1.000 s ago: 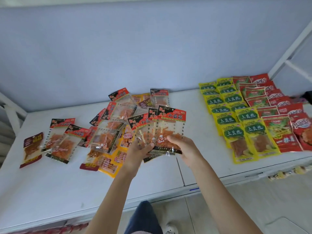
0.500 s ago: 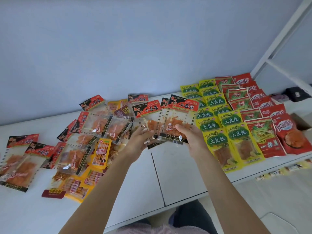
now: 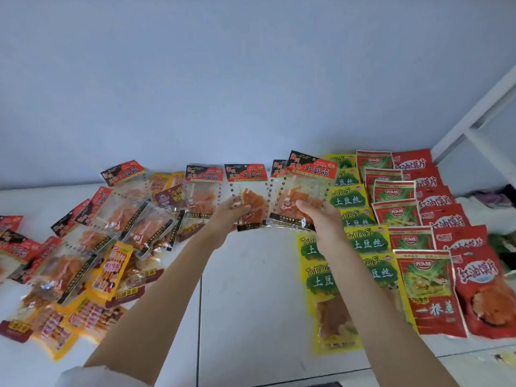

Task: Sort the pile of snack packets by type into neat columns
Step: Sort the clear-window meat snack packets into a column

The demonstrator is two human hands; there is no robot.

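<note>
Both hands hold clear packets with red and black headers above the white table (image 3: 251,303). My left hand (image 3: 229,216) grips one such packet (image 3: 247,191) by its lower part. My right hand (image 3: 315,219) grips two overlapping ones (image 3: 307,185) just left of the yellow column. An unsorted pile (image 3: 92,247) of clear, yellow and dark red packets lies at the left. At the right stand sorted columns: yellow and green packets (image 3: 360,241), red packets with green pictures (image 3: 402,213), and plain red packets (image 3: 444,216).
A blue-grey wall runs behind the table. A white frame (image 3: 480,118) rises at the far right, with dark items behind it. A seam (image 3: 199,317) divides the tabletop between my arms. The table's front edge is near the bottom.
Both hands have carried the packets rightward and farther back, toward the yellow column. The view has swung left, so the sorted columns fill more of the right side.
</note>
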